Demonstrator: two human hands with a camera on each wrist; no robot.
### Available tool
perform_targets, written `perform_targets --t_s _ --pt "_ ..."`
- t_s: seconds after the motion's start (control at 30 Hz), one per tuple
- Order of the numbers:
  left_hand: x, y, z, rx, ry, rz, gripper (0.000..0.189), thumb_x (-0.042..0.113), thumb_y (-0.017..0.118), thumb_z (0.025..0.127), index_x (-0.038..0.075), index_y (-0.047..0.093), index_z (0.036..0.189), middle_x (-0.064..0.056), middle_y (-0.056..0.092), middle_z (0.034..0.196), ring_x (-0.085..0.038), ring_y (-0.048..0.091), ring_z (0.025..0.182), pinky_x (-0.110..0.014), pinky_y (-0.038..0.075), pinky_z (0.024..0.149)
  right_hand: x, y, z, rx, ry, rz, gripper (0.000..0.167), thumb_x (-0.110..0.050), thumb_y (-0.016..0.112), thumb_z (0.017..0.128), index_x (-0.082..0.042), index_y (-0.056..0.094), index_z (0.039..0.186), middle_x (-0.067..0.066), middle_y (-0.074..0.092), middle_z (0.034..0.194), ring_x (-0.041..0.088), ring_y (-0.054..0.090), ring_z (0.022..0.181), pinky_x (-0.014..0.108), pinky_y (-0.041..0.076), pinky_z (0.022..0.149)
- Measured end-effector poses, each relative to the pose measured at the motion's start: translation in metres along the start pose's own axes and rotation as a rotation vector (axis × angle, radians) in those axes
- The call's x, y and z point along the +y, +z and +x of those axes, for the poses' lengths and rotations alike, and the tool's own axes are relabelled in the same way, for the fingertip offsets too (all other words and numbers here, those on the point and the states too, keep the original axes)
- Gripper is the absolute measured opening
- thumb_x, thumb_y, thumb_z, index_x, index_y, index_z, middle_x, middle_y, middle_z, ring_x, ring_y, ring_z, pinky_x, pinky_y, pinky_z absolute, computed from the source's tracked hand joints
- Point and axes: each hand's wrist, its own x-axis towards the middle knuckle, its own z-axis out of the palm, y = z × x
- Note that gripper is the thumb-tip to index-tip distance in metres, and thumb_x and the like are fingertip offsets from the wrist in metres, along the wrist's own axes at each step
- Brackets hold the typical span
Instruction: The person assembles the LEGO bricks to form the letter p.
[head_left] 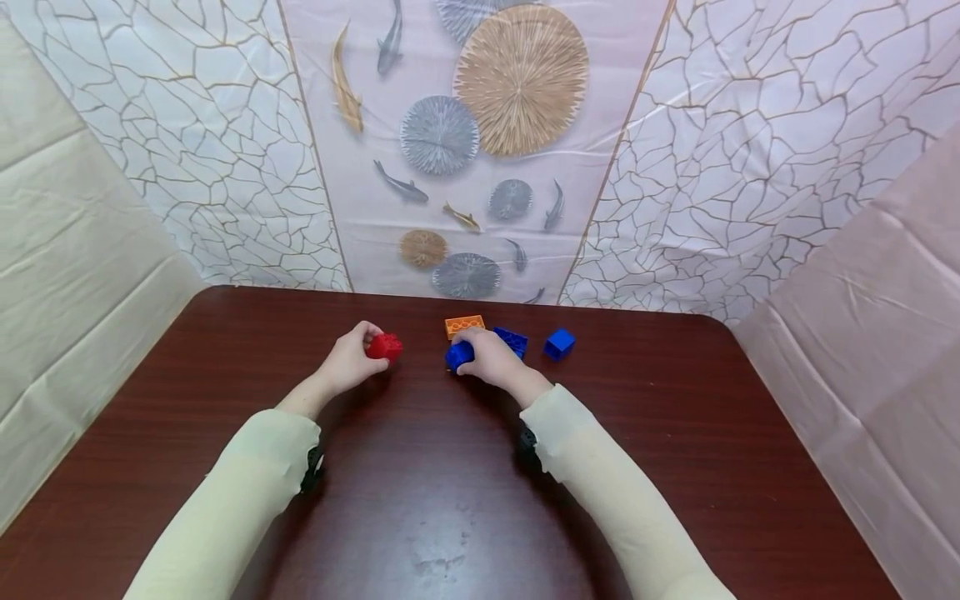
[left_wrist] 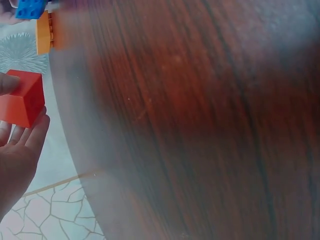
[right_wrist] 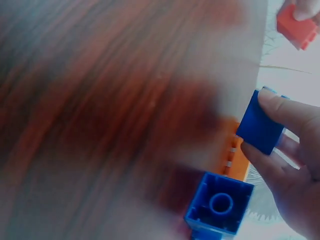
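Note:
In the head view my left hand [head_left: 349, 358] pinches a red toy building brick [head_left: 386, 347] between thumb and fingers. Its smooth side faces the camera in the left wrist view, where the brick [left_wrist: 25, 102] has the thumb on top and fingers beneath. My right hand [head_left: 491, 358] grips a blue building brick [head_left: 457, 357], a short gap to the right of the red one. Studs show along one edge of that blue brick [right_wrist: 261, 122] in the right wrist view. Just behind the right hand lies an orange brick [head_left: 464, 324], studs facing the front.
A second blue brick [head_left: 513, 340] lies beside the right hand, partly covered by it. Farther right sits another blue brick [head_left: 559, 344], its hollow underside turned toward me. The dark wooden table [head_left: 420, 467] ends at a patterned cloth backdrop [head_left: 442, 217].

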Motion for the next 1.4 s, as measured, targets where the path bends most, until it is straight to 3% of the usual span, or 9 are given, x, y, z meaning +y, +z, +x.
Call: perform_targets --t_s 0.27,0.53,0.87,1.23,1.4 --pt "0.001 0.001 -0.002 -0.017 0.04 -0.011 0.041 0.007 0.064 0.082 0.0 0.047 0.118 -0.023 0.057 0.116 -0.034 0.055 0.103 -0.044 0.051 0.089 -0.003 -0.016 -0.012 0.052 0.004 0.091 0.047 -0.02 0.073 0.081 -0.008 0.056 0.124 0.011 0.057 0.128 0.027 0.053 0.118 0.044 0.046 0.099" --pt "0.009 0.009 -0.009 -0.039 0.092 -0.06 0.036 0.004 0.066 0.081 0.0 0.05 0.112 -0.021 0.059 0.109 -0.032 0.056 0.1 -0.044 0.049 0.088 -0.003 -0.029 -0.025 0.139 -0.017 0.196 0.041 -0.019 0.074 0.08 -0.01 0.058 0.117 0.012 0.058 0.123 0.029 0.055 0.112 0.044 0.048 0.095" --pt "0.029 0.031 -0.02 -0.103 0.171 -0.097 0.034 0.004 0.071 0.077 0.003 0.055 0.107 -0.015 0.064 0.101 -0.026 0.06 0.093 -0.039 0.05 0.086 0.007 -0.04 -0.048 0.16 0.079 0.322 0.04 -0.02 0.073 0.081 -0.011 0.057 0.117 0.011 0.06 0.121 0.03 0.054 0.115 0.047 0.046 0.098" --pt "0.041 0.059 -0.033 -0.184 0.218 -0.109 0.035 0.004 0.073 0.075 0.004 0.055 0.105 -0.01 0.063 0.098 -0.019 0.06 0.09 -0.035 0.051 0.083 0.017 -0.045 -0.072 0.206 0.084 0.378 0.04 -0.016 0.074 0.08 -0.006 0.057 0.116 0.016 0.062 0.118 0.032 0.058 0.109 0.048 0.049 0.092" --pt "0.044 0.069 -0.036 -0.211 0.259 -0.127 0.034 0.001 0.072 0.075 0.002 0.054 0.103 -0.013 0.064 0.099 -0.021 0.062 0.092 -0.036 0.052 0.085 0.021 -0.048 -0.08 0.22 0.084 0.407 0.039 -0.015 0.073 0.081 -0.006 0.057 0.115 0.015 0.063 0.112 0.029 0.059 0.104 0.043 0.051 0.088"
